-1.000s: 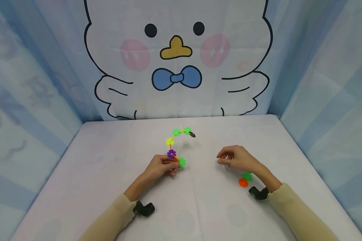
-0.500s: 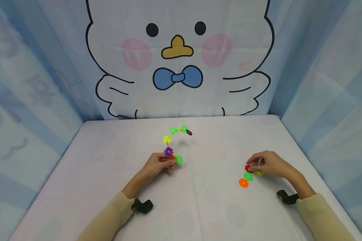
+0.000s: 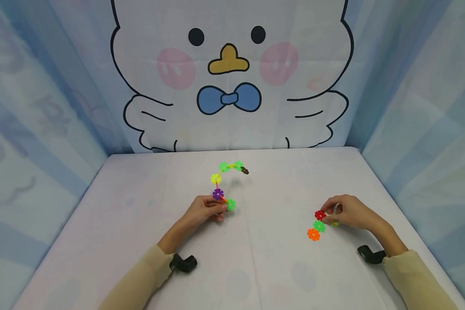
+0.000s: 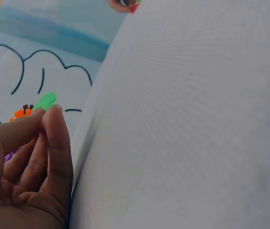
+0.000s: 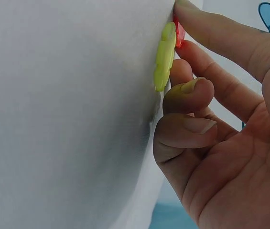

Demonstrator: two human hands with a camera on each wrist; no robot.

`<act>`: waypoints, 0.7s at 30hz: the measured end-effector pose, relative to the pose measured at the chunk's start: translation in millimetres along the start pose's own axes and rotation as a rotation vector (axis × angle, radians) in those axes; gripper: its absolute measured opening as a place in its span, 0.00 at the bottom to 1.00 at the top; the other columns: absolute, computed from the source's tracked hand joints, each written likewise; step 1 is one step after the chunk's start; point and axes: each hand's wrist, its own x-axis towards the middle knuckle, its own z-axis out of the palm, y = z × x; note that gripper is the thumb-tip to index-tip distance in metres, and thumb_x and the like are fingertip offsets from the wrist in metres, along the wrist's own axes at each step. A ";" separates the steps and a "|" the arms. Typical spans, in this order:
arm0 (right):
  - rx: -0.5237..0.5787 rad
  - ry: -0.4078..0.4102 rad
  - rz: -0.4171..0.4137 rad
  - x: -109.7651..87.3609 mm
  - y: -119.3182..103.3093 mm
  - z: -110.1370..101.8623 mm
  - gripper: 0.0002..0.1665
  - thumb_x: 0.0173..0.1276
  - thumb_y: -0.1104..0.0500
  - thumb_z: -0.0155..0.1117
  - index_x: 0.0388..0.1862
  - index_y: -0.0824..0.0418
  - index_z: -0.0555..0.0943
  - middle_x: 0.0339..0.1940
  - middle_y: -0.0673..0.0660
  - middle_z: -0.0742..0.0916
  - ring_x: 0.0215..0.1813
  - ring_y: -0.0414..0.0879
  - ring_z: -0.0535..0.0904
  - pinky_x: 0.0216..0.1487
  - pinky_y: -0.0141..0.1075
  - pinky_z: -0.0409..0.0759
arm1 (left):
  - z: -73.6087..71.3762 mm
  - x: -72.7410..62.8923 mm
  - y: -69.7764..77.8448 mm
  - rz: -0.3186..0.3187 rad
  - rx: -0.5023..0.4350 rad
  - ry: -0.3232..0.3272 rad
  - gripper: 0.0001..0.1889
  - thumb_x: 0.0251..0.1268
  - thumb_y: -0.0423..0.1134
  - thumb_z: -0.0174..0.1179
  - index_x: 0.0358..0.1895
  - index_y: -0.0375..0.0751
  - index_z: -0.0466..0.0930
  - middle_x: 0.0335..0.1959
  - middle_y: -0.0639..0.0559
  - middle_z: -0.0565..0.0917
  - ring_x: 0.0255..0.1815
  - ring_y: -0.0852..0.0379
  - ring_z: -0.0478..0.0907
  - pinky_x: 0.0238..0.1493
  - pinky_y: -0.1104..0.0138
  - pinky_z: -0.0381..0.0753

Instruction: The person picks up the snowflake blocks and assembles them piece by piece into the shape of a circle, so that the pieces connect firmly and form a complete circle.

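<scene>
My left hand (image 3: 204, 210) pinches the near end of a curved chain of interlocking plastic snowflake discs, by the green disc (image 3: 230, 204). From there the chain runs through a purple disc (image 3: 218, 194) and a yellow one (image 3: 215, 178) to green ones and a small brown disc (image 3: 245, 171) at its far end. In the left wrist view the thumb and index finger meet right below the green disc (image 4: 45, 100). My right hand (image 3: 348, 212) pinches a red snowflake disc (image 3: 320, 215) between thumb and index finger. A yellow disc (image 5: 164, 57) lies by its curled fingers, partly hidden in the head view.
A loose green disc (image 3: 319, 226) and an orange disc (image 3: 313, 234) lie on the white tablecloth (image 3: 279, 267) just in front of the right hand. Behind the table hangs a printed curtain (image 3: 228, 129), with blue-patterned curtains on both sides.
My right hand has moved right from near the table's middle to the loose discs and taken hold of the red one. The left hand keeps its hold on the chain, shifting slightly.
</scene>
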 end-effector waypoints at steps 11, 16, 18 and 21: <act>0.009 -0.002 -0.018 6.1 -7.3 -3.1 0.11 0.64 0.56 0.80 0.35 0.56 0.84 0.32 0.49 0.86 0.32 0.37 0.75 0.32 0.29 0.78 | 2.0 -0.4 2.3 -0.012 -0.001 -0.008 0.14 0.73 0.30 0.66 0.54 0.23 0.82 0.30 0.54 0.89 0.27 0.63 0.84 0.35 0.71 0.89; 0.033 0.012 -0.039 13.0 -17.9 -2.6 0.08 0.66 0.58 0.79 0.39 0.58 0.86 0.36 0.51 0.89 0.37 0.38 0.79 0.39 0.27 0.82 | 3.5 0.5 2.2 -0.014 -0.003 -0.010 0.13 0.73 0.30 0.66 0.54 0.23 0.82 0.29 0.54 0.89 0.28 0.63 0.84 0.35 0.71 0.89; 0.047 0.027 -0.046 17.8 -23.9 0.3 0.08 0.67 0.58 0.78 0.41 0.58 0.88 0.37 0.52 0.90 0.37 0.38 0.80 0.40 0.27 0.82 | 4.1 1.1 2.0 -0.015 -0.004 -0.011 0.13 0.73 0.30 0.66 0.54 0.23 0.82 0.29 0.54 0.88 0.28 0.63 0.84 0.35 0.71 0.89; 0.065 0.046 -0.057 26.0 -33.9 7.1 0.08 0.68 0.58 0.78 0.42 0.58 0.89 0.38 0.53 0.90 0.37 0.39 0.81 0.39 0.27 0.82 | 5.1 2.1 1.1 -0.014 -0.001 -0.015 0.14 0.73 0.30 0.67 0.54 0.23 0.82 0.30 0.53 0.89 0.27 0.63 0.84 0.35 0.71 0.89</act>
